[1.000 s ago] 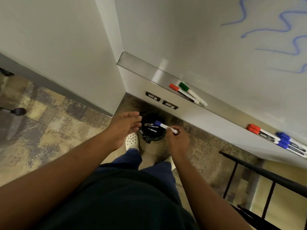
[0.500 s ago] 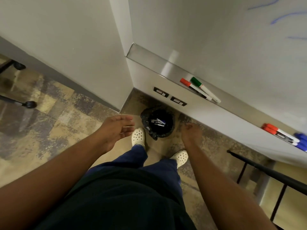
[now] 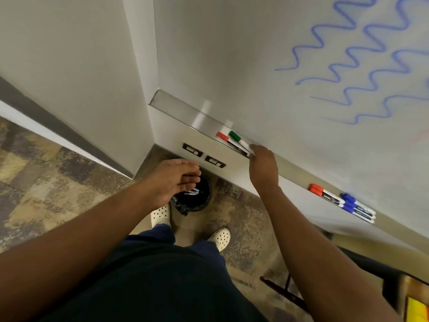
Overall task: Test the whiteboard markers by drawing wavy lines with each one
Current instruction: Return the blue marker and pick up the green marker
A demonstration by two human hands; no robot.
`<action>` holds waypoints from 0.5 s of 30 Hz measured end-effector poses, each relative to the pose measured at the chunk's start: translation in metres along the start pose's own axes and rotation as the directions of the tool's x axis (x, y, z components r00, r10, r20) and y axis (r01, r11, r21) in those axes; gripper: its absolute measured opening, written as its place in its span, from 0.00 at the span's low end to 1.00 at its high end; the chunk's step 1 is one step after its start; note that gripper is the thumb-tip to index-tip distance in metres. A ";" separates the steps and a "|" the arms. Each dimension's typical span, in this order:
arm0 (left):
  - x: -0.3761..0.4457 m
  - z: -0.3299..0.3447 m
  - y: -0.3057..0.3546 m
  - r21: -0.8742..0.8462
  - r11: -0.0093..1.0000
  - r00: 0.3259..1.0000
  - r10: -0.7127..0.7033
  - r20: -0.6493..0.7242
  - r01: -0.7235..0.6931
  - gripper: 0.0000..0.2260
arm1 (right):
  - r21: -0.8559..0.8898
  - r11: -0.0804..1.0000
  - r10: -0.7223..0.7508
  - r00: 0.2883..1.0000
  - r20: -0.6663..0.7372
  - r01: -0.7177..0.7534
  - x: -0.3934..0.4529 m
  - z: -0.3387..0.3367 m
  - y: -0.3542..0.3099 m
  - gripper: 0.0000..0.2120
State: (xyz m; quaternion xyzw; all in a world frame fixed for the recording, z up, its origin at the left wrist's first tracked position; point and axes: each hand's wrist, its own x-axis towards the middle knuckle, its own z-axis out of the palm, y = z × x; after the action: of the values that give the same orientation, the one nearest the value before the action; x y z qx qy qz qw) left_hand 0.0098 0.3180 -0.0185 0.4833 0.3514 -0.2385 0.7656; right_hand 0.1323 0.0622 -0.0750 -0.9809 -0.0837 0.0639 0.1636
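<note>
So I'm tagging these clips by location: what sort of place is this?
Probably an office or meeting room: a wall whiteboard with a marker tray, patterned carpet tiles, and a small lined waste bin below.

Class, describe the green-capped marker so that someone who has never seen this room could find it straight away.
Start at the whiteboard with the blue wavy lines and drop to the metal tray along its bottom edge. Near the tray's left end two markers lie side by side, at the right hand's fingertips. The green-capped marker lies nearer the board; its neighbour has a red cap.

left hand [image 3: 173, 180] flat with fingers straight, right hand [image 3: 263, 167] reaching forward
</note>
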 end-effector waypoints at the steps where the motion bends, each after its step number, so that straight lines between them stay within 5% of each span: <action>1: -0.002 -0.002 0.000 -0.004 1.000 1.000 0.003 -0.003 -0.003 0.08 | -0.007 1.000 0.003 1.000 0.011 -0.003 0.003 0.001 0.001 0.17; 11: -0.010 -0.029 -0.005 -0.090 0.996 0.997 -0.007 -0.078 0.000 0.08 | 0.005 0.995 0.099 0.991 -0.090 -0.099 0.002 0.002 0.009 0.13; 15: -0.013 -0.018 -0.005 -0.045 0.999 0.998 0.008 -0.061 -0.011 0.08 | 0.178 0.968 0.208 0.961 -0.183 -0.176 -0.031 -0.018 -0.012 0.10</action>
State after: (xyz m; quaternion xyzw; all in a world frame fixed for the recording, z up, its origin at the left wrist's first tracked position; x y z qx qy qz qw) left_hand -0.0071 0.3323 -0.0166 0.4745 0.3776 -0.2120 0.7664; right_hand 0.1029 0.0620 -0.0509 -0.9695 0.0344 -0.0128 0.2421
